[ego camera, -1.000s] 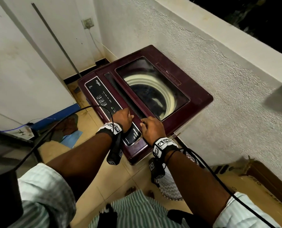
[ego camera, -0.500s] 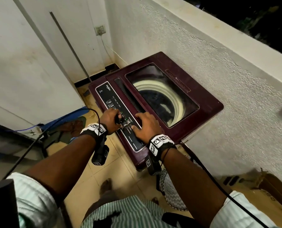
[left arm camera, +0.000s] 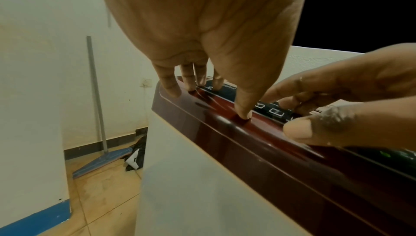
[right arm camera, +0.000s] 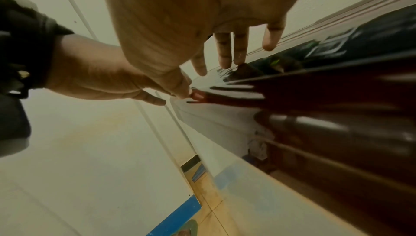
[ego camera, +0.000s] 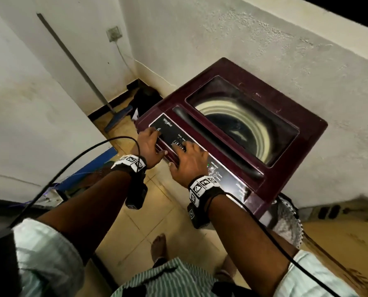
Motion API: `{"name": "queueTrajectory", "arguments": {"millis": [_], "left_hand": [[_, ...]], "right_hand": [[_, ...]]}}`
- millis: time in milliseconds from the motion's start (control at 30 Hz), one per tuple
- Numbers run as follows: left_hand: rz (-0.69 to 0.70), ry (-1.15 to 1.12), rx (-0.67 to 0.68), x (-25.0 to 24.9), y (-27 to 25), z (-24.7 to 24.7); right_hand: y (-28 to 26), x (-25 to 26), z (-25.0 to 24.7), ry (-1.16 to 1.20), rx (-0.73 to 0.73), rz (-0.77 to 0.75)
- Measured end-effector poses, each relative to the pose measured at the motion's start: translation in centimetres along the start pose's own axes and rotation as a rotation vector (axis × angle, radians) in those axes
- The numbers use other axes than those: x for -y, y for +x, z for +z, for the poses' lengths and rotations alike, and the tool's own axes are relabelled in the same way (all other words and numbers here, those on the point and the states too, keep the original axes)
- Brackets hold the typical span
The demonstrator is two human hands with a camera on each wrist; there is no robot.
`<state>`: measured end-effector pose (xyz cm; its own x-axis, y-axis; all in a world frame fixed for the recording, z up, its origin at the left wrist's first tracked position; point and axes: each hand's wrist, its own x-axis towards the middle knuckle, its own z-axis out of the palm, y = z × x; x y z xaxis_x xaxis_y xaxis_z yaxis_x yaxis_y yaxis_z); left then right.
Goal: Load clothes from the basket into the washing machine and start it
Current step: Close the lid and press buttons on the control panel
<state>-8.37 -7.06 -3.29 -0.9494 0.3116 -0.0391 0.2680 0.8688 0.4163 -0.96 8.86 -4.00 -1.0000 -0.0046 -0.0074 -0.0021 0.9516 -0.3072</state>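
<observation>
The maroon top-load washing machine (ego camera: 307, 133) stands against the rough wall, its glass lid down with the pale drum (ego camera: 238, 129) showing through. Along its near edge runs a black control panel (ego camera: 170, 133) with buttons. My left hand (ego camera: 150, 144) rests on the panel's left end, fingers straight on the surface (left arm camera: 191, 83) and thumb on the maroon front edge. My right hand (ego camera: 189, 159) lies beside it, its straight fingers touching the buttons (right arm camera: 227, 56). A green light (ego camera: 208, 166) glows just right of that hand. Part of a white basket (ego camera: 286, 217) shows by the machine's near right corner.
A blue-headed mop (ego camera: 118, 116) leans in the far left corner beside dark cloth (ego camera: 146, 101) on the tiled floor. A wall socket (ego camera: 114, 34) with a cord sits above. Cardboard (ego camera: 346, 243) lies at right. White wall panels close in on the left.
Both hands slid left along the control panel; the left now rests at its far left end, the right on the middle buttons. My head view shifted right and closer.
</observation>
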Motion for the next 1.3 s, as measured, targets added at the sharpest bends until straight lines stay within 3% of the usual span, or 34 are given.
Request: {"name": "queueTrajectory", "arguments": {"millis": [100, 200, 467, 767, 1033, 1300], "left_hand": [[0.038, 0.000, 0.027, 1.1, 0.6, 0.1], [0.043, -0.009, 0.057, 1.8, 1.4, 0.3], [-0.004, 0.030, 0.111, 1.6, 2.2, 1.1], [-0.012, -0.010, 0.111, 1.6, 2.0, 1.2], [0.057, -0.044, 0.091, 2.4, 0.7, 1.8], [0.036, -0.029, 0.142, 2.4, -0.2, 1.9]], "right_hand": [[0.1, 1.4, 0.9, -0.041, -0.048, 0.091], [0.0, 1.5, 1.5, -0.079, -0.082, 0.090], [0.5, 2.2, 1.4, -0.138, -0.040, 0.124], [-1.0, 2.0, 2.4, -0.154, -0.034, 0.088], [-1.7, 2.0, 3.2, -0.161, 0.100, 0.093], [-1.8, 1.0, 2.4, -0.183, 0.108, 0.038]]}}
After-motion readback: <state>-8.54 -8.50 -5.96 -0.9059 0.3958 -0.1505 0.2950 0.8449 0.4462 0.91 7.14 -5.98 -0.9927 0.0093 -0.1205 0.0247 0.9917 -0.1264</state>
